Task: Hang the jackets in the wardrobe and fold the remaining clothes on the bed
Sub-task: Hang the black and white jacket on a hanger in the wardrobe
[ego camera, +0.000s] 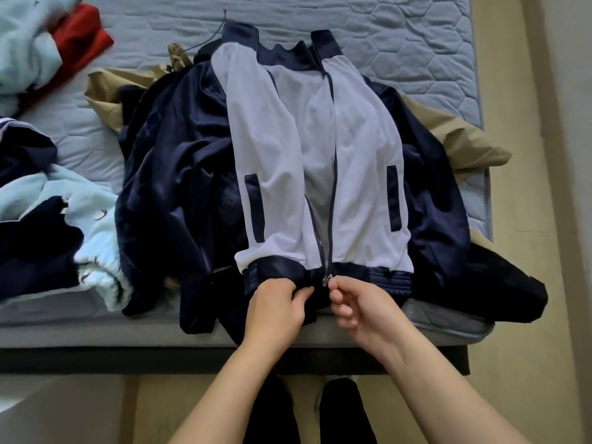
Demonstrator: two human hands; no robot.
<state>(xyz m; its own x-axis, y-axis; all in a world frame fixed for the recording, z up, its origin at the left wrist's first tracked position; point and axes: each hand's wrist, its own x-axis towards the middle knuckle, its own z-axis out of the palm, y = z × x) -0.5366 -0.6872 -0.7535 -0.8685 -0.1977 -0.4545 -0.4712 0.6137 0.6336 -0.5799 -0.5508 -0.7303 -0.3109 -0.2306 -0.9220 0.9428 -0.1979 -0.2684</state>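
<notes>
Jacket (314,139) lies collar-away on the bed (400,43); left hand (275,302) grips its hem (278,271), right hand (362,306) pinches the zipper pull (327,279).

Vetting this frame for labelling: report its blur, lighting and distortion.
Head view: white-and-navy zip jacket, left hand and right hand sharp; red garment and pale blue fleece at top left smeared; light soft, with faint sheen on the navy satin sleeve; grey quilted mattress's right edge looks bowed, likely wide-angle.

Both hands pinch the jacket (320,155) hem (282,274) and zipper pull (329,279) on the bed (416,43)
</notes>
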